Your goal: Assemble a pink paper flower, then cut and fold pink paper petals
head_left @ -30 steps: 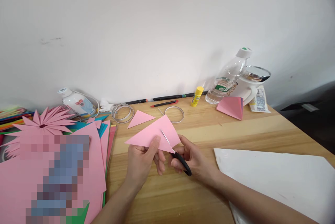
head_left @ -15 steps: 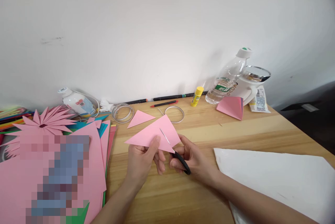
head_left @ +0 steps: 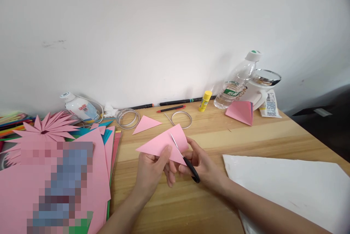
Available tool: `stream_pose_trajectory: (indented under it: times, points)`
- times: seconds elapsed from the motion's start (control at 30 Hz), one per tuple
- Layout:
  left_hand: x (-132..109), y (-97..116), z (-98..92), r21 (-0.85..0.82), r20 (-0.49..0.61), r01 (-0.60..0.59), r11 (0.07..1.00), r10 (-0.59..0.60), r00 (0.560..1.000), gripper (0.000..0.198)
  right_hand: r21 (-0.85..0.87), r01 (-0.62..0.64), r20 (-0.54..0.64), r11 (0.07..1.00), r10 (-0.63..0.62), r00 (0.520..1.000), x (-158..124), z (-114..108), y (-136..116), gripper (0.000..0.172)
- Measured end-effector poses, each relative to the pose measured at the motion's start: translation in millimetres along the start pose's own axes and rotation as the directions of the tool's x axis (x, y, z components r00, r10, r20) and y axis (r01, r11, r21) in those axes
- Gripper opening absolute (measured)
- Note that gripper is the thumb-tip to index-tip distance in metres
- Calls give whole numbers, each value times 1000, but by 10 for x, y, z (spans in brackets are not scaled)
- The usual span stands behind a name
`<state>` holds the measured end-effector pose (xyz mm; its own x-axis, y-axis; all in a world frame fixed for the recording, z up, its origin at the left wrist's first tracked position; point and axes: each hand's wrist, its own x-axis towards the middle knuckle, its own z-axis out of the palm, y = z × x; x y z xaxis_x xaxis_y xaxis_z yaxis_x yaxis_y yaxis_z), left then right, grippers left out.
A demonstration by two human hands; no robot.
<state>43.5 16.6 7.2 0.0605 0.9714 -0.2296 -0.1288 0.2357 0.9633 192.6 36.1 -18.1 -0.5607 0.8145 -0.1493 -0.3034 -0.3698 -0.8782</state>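
Note:
Between thumb and fingers my left hand (head_left: 154,166) pinches a pink folded paper (head_left: 161,139), whose pointed end aims left. My right hand (head_left: 201,161) is wrapped round the black handles of a pair of scissors (head_left: 191,168). One blade lies across the face of the paper near its wide right end; the other blade is hidden behind it. Fingers of my right hand also sit close to the paper's right edge. Just beyond the held paper, a pink paper triangle (head_left: 147,123) rests on the wooden table (head_left: 175,204).
Left: stacked coloured paper (head_left: 93,168), a pink paper star (head_left: 46,130) and a white bottle (head_left: 80,108). Along the wall: coiled strips (head_left: 128,119), pens (head_left: 171,108), a glue stick (head_left: 205,101), a water bottle (head_left: 235,80), a mug (head_left: 257,93). Right: a white board (head_left: 284,186).
Both hands and the paper have shifted slightly right and down. The scissors sit further up across the paper, and its right end now bends.

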Motion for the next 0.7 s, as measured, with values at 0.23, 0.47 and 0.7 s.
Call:
stream_pose_trajectory:
  times: [0.23,0.47,0.7]
  points:
    - [3,10,-1,10,4,3,1000,-3,1000,48,0,5,-5,1000,-5,1000,1,-8,28,82]
    - [0,23,2,3,-3,6,1000,-6,1000,48,-3,15,15,1000,-15,1000,1,4,19,79]
    - [-2,12,0,-3,-5,10,1000,-10,1000,49,-17,7,0,1000,-7,1000,12,-14,44,78]
